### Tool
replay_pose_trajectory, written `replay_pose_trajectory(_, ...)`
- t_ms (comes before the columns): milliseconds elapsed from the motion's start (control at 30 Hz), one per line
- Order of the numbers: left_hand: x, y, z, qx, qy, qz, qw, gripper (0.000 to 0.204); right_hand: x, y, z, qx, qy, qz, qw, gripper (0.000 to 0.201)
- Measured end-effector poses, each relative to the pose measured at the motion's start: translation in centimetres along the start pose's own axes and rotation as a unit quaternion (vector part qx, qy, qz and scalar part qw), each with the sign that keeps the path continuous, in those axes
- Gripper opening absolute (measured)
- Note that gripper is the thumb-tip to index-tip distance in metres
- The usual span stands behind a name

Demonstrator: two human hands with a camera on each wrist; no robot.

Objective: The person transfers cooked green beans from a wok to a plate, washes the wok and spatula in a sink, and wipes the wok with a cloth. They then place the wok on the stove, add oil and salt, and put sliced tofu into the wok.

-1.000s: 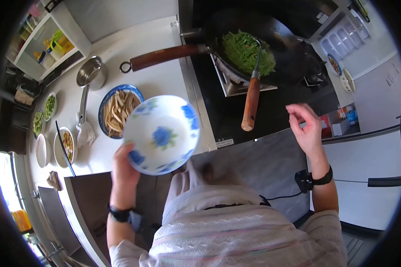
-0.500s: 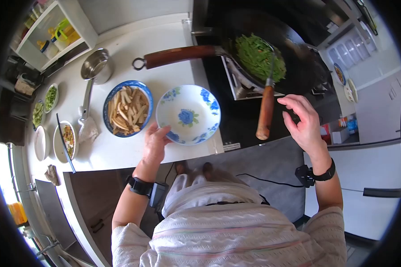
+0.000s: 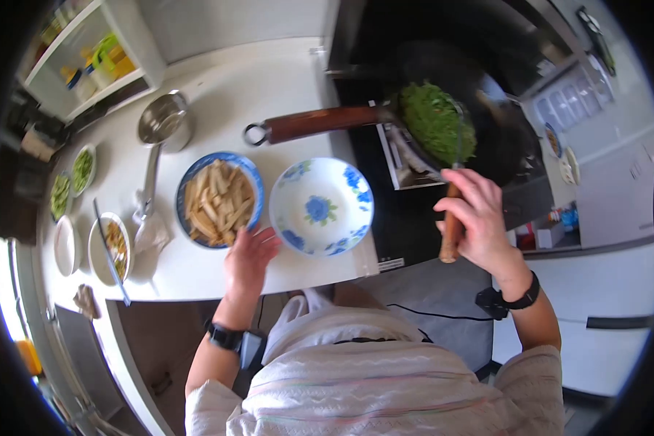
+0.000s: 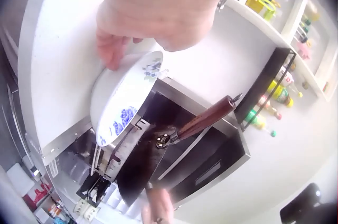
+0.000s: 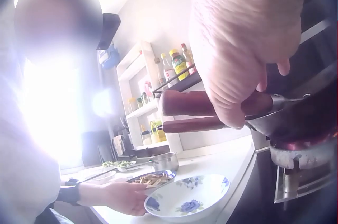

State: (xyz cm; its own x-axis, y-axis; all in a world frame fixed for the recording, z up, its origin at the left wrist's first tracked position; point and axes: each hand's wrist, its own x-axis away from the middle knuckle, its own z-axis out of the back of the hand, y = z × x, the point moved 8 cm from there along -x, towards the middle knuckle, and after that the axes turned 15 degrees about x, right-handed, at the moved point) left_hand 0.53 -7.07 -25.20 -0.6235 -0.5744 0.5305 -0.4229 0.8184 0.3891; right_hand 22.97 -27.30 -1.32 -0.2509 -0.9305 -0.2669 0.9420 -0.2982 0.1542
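Left hand: the left hand (image 3: 248,256) lies on the desk (image 3: 269,94) near its front edge. Its fingers are spread and fairly straight. The fingertips touch the rim of the flowered plate (image 3: 321,206). It holds nothing.

Right hand: the right hand (image 3: 476,218) is curled round the wooden handle of the spatula (image 3: 451,225). The grip is tight.

Flowered plate: white with blue flowers, and nothing on it. It sits flat at the front right corner of the desk, just beside the stove (image 3: 407,218).

Spatula: its handle points toward the person. Its far end reaches into the wok (image 3: 487,109), among the greens (image 3: 436,120).

Wok: dark and round, on the burner of the stove. Its long brown wok handle (image 3: 320,123) sticks out over the right edge of the desk.

Greens: a heap of chopped green leaves in the middle of the wok.

Blue bowl: the blue bowl (image 3: 219,198) holds pale strips of food. It stands just left of the flowered plate, almost touching it.

Metal ladle: the metal ladle (image 3: 163,120) lies farther back on the desk, with its cup near the back.

Small dishes: a few small dishes (image 3: 109,243) with chopped food stand along the left edge of the desk.

Shelf: the shelf (image 3: 87,58) at the back left corner holds bottles and jars.
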Motion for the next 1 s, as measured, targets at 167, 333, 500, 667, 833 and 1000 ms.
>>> replay_pose_trajectory(167,0.2,3.1,2.6,0.053,0.008,-0.005,0.999,0.043,0.1,2.7,2.8,0.054,0.016,-0.018,0.998,0.021)
replay_pose_trajectory(333,1.0,4.4,1.4,0.029,-0.01,0.003,1.0,0.038,1.3,12.5,7.6,-0.18,0.104,-0.227,0.951,0.016)
replay_pose_trajectory(500,1.7,4.3,-8.0,-0.189,-0.132,-0.026,0.973,0.032,3.8,23.3,12.7,-0.207,0.083,-0.451,0.864,0.027)
replay_pose_trajectory(667,0.6,7.5,-15.4,-0.265,-0.097,-0.178,0.943,0.046,8.5,29.4,11.3,-0.378,0.086,-0.46,0.799,0.023)
replay_pose_trajectory(833,0.2,7.5,-18.6,-0.216,-0.201,-0.166,0.941,0.047,12.0,33.0,-0.2,-0.543,0.17,-0.503,0.651,0.027)
replay_pose_trajectory(1000,-1.1,7.3,-19.2,-0.226,-0.224,-0.164,0.934,0.04,8.8,33.3,6.8,-0.352,0.112,-0.418,0.83,0.032)
